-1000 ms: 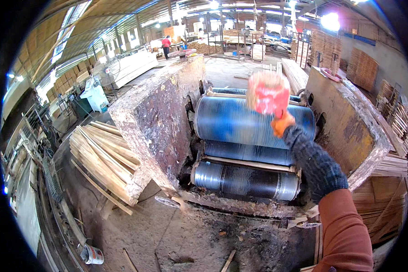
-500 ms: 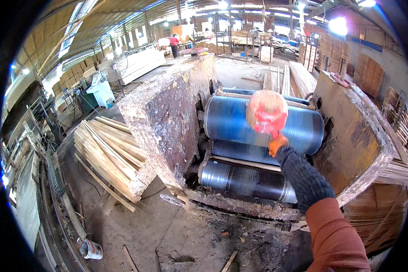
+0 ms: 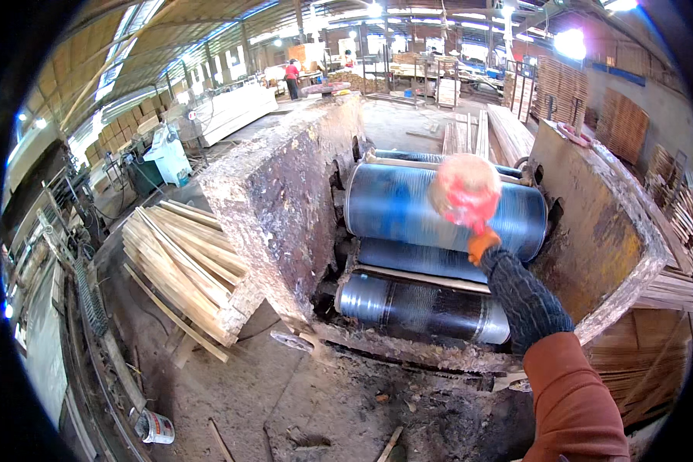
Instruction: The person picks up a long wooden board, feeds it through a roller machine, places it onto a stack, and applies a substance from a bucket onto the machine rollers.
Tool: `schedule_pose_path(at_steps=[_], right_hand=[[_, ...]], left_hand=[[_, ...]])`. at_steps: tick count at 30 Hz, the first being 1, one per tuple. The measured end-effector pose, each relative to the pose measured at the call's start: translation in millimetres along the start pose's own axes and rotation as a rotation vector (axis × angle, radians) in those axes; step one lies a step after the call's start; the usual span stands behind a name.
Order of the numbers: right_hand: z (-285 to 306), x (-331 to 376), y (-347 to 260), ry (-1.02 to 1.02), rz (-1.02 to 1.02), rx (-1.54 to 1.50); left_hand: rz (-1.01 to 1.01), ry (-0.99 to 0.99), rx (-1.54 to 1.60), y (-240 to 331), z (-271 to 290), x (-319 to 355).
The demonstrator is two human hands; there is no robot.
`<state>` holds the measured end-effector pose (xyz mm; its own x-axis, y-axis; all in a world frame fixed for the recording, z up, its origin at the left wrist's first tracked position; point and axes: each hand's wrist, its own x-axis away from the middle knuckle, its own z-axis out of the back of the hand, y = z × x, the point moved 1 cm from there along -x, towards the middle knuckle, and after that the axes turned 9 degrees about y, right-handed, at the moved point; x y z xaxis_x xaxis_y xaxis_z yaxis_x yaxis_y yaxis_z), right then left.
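Observation:
My right hand (image 3: 483, 247), in an orange glove, is closed round the short handle of a red plastic dipper (image 3: 470, 192). The dipper's round bowl is smeared with a pale crust and slightly blurred; what it contains, if anything, I cannot make out. It hangs over the large blue-black roller (image 3: 393, 204) of a glue-caked machine, hiding part of that roller's upper right. Lower down, nearer me, lies a smaller shiny roller (image 3: 416, 308). My right arm, in a dark knitted cuff and rust-coloured sleeve, reaches in from the lower right. My left hand is out of view.
Thick, crusted side walls (image 3: 273, 173) flank the rollers. A pile of wooden strips (image 3: 181, 269) lies left of the machine, and a white bucket (image 3: 157, 428) stands at the lower left. Far back, a person in red (image 3: 292, 79) is near stacked boards.
My right hand and the red dipper have moved a little to the right over the large roller. The grip on the handle stays the same.

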<state>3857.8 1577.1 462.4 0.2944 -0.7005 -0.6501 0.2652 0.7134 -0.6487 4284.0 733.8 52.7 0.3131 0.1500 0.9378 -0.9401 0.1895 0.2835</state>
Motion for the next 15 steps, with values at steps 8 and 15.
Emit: schedule_pose_path(at_steps=[8, 15], right_hand=[[76, -63, -46, -0.367, -0.5, -0.485], [75, -51, -49, 0.08, -0.094, -0.487]], left_hand=[[-0.904, 0.125, -0.654, 6, 7, 9], [-0.997, 0.172, -0.862, 13, 10, 2]])
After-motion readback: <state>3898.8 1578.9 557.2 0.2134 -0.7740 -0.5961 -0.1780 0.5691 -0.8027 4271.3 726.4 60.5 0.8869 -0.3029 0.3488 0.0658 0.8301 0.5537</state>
